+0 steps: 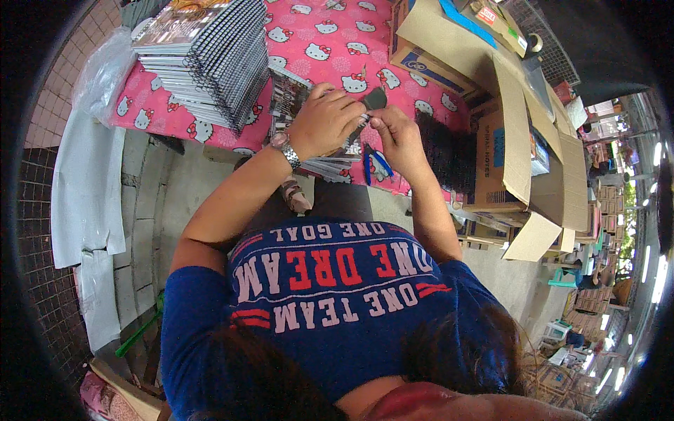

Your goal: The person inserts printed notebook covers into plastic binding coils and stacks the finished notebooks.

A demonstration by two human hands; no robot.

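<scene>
My left hand (324, 125), with a metal-banded watch at the wrist, lies over a notebook (286, 98) with a dark printed cover. Its fingers are bent together at the notebook's right edge, their tips partly hidden. Close beside them, my right hand (400, 139) pinches something small and dark at that edge, too small to name. Just above the fingertips is a dark greenish-grey flap-like thing (375, 98). More notebooks (330, 168) lie beneath my left hand. Blue-handled pliers (380, 164) rest on the table below the right hand.
A tall stack of spiral-bound notebooks (200, 67) stands on the pink patterned tablecloth (323, 31), at the left. Black spiral coils (448, 151) are heaped at right, beside open cardboard boxes (491, 158). A clear plastic bag (105, 77) hangs at the far left.
</scene>
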